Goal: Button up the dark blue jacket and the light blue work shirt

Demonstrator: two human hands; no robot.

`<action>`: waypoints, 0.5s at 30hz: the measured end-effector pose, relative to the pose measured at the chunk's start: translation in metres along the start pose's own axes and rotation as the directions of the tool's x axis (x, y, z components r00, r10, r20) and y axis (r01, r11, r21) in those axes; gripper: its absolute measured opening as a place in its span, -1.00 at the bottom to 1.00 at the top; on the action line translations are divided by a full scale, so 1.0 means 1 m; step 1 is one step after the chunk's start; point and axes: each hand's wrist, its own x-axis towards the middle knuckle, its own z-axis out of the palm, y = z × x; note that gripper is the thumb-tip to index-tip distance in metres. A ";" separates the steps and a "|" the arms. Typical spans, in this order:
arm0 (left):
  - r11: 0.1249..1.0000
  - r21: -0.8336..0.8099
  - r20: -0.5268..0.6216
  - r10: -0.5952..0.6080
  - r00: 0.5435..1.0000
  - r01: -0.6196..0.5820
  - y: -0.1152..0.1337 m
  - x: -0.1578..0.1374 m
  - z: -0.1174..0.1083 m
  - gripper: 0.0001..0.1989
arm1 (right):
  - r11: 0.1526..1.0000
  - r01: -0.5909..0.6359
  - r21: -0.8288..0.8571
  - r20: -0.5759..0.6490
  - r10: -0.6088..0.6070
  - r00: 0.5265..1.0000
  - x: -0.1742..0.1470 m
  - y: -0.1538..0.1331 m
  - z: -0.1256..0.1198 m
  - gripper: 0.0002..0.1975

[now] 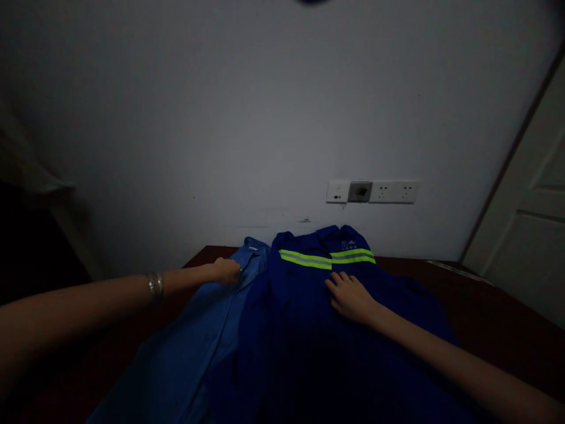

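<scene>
A dark blue work jacket (304, 300) with yellow-green and grey reflective stripes across the chest lies spread out, its collar near the wall. My right hand (351, 296) rests on its front just below the stripe, fingers apart and slightly curled. To the left lies a lighter blue garment (198, 333), partly covered by the dark jacket. Over its upper part, my left hand (226, 271) is closed in a fist. A small yellow-green bit shows at its fingers, but what they hold is hidden. The lower part of the dark jacket fades into shadow.
Both garments lie on a dark red surface (477, 312) against a pale wall (265, 118). Sockets and a switch (371, 192) sit on the wall behind the jacket. A white panelled door (529, 235) stands at the right. The left side is very dark.
</scene>
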 end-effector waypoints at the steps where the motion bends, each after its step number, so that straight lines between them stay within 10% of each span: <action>1: 1.000 0.008 -0.004 -0.014 1.000 0.014 -0.004 -0.004 0.000 -0.78 | 1.000 0.018 0.005 -0.002 -0.018 1.000 -0.001 -0.006 -0.005 -0.65; 15: 0.960 -0.105 -0.039 -0.264 0.964 0.259 -0.081 0.038 -0.006 -0.59 | 0.969 0.234 0.082 -0.157 -0.219 0.963 0.020 -0.055 -0.026 -0.64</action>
